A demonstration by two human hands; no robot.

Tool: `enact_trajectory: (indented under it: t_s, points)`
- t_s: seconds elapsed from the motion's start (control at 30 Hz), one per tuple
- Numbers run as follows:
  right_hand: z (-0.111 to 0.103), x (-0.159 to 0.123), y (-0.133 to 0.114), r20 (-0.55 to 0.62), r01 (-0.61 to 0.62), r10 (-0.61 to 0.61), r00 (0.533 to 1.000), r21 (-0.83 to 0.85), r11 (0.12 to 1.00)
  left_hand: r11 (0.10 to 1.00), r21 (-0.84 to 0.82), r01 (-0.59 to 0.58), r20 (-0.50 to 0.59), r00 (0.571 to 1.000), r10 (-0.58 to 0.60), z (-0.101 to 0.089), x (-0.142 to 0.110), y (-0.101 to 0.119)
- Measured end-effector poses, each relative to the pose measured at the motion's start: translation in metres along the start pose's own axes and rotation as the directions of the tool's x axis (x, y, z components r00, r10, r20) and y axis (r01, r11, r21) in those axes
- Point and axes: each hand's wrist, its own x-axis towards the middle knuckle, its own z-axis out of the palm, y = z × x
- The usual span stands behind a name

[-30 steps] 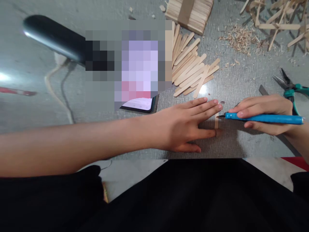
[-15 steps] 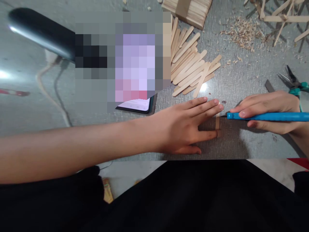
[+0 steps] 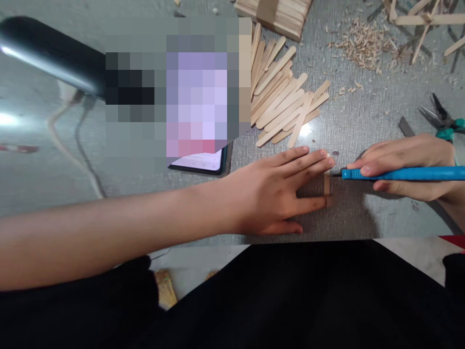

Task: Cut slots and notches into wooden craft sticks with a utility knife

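Observation:
A short wooden craft stick (image 3: pixel 327 183) lies upright in view on the grey table, partly covered by fingers. My left hand (image 3: pixel 279 191) rests flat with its fingers stretched out, the fingertips pressing on the stick near both ends. In my right hand (image 3: pixel 410 165) is a blue craft knife (image 3: pixel 403 173), gripped between thumb and fingers. Its thin dark tip points left and meets the stick's right edge, between the left hand's spread fingers. Whether the blade has cut into the wood cannot be seen.
Loose craft sticks (image 3: pixel 286 106) are heaped beyond my left hand, with a banded bundle (image 3: pixel 272 17) behind. Wood shavings (image 3: pixel 363 46), pliers (image 3: pixel 441 116) and a joined stick frame (image 3: pixel 425 19) sit at right. A phone (image 3: pixel 203 162) and a dark device with a cable (image 3: pixel 54 55) are at left.
The view has shifted slightly, so things at the left appear a little further left. Both hands, the stick and the knife keep almost the same places.

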Motion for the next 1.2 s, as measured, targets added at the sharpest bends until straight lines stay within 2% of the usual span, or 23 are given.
enact_trajectory:
  t_s: [0.33,0.43,0.57,0.73,0.9,1.07,1.2]
  points:
    - [0.004,-0.001,0.0,-0.045,0.032,-0.033,0.998,-0.032,0.999,0.999,-0.042,0.0,-0.027,1.0,-0.001,-0.001,-0.001,-0.001]
    - [0.008,-0.005,0.002,-0.073,0.08,-0.092,0.993,-0.152,0.985,0.999,-0.043,-0.012,-0.031,0.999,0.011,0.0,-0.002,-0.002]
    - [0.014,-0.007,-0.001,-0.047,0.139,-0.165,0.985,-0.344,0.929,0.999,-0.03,-0.015,-0.036,0.999,0.014,0.001,-0.004,-0.004]
    - [0.03,-0.008,-0.011,-0.13,0.08,-0.161,0.978,-0.481,0.873,1.0,-0.018,-0.012,-0.003,1.0,0.012,0.0,-0.002,-0.004]
    - [0.047,-0.013,-0.015,-0.304,0.019,-0.211,0.929,-0.53,0.848,1.0,0.007,-0.006,0.004,1.0,0.006,0.002,-0.001,-0.004]
    - [0.044,-0.016,-0.018,-0.261,-0.032,-0.121,0.958,-0.517,0.855,1.0,0.002,-0.009,-0.019,1.0,0.009,0.005,-0.001,-0.004]
    - [0.043,-0.016,-0.02,-0.326,-0.103,-0.064,0.943,-0.47,0.877,1.0,0.002,-0.027,-0.047,0.999,0.028,0.005,-0.002,-0.005]
